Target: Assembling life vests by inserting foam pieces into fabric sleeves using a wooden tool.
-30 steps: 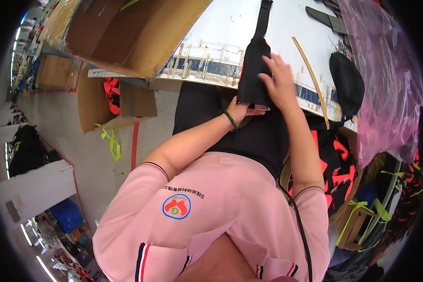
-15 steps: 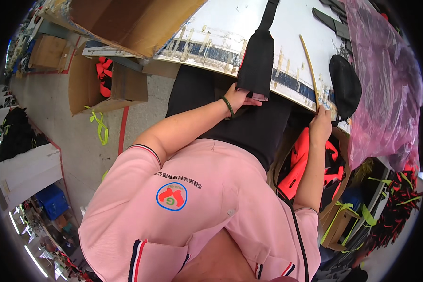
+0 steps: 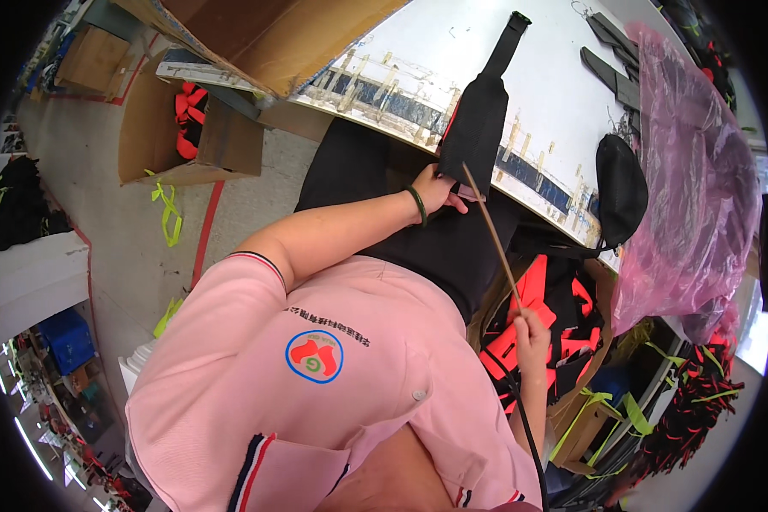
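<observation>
My left hand [image 3: 439, 189] grips the lower end of a black fabric piece with a strap [image 3: 478, 119] that hangs over the edge of the white worktable [image 3: 452, 51]. A green bangle sits on that wrist. My right hand [image 3: 531, 331] is low at my right side and holds a thin wooden stick [image 3: 491, 232]. The stick slants up and left, its tip close to the black piece beside my left hand. My black-clad lap [image 3: 435, 247] lies under both hands.
A black cap-like piece [image 3: 620, 188] and a pink plastic bag [image 3: 691, 171] hang at the table's right edge. A box of red and black items [image 3: 555, 316] stands under my right hand. Cardboard boxes [image 3: 179, 128] stand on the floor to the left.
My right hand left the black piece, dropped to my right side and now holds the wooden stick, pointing it toward the piece. My left hand stayed on the piece's lower end.
</observation>
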A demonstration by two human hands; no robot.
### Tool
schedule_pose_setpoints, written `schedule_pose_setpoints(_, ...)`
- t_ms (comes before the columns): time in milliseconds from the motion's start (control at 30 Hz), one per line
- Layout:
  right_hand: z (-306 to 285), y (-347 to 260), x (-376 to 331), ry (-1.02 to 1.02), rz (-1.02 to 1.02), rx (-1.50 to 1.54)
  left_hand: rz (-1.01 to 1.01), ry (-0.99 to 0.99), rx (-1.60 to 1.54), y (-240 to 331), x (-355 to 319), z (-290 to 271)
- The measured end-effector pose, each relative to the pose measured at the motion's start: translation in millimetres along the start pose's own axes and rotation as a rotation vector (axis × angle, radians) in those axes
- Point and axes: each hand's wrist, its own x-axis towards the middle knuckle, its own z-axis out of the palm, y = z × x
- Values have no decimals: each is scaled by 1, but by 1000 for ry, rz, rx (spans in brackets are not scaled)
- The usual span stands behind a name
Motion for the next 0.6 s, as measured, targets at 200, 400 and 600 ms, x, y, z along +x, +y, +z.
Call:
schedule_pose_setpoints(200,14,17,-26,-163,287,149,71,-32,162,-7,7,-8)
schedule_pose_setpoints(400,30,-26,5,-197,360,306,136,57,231,-23,7,-7)
schedule_pose_setpoints(600,53,-62,55,-258,410,210,69,137,399,-23,0,-1)
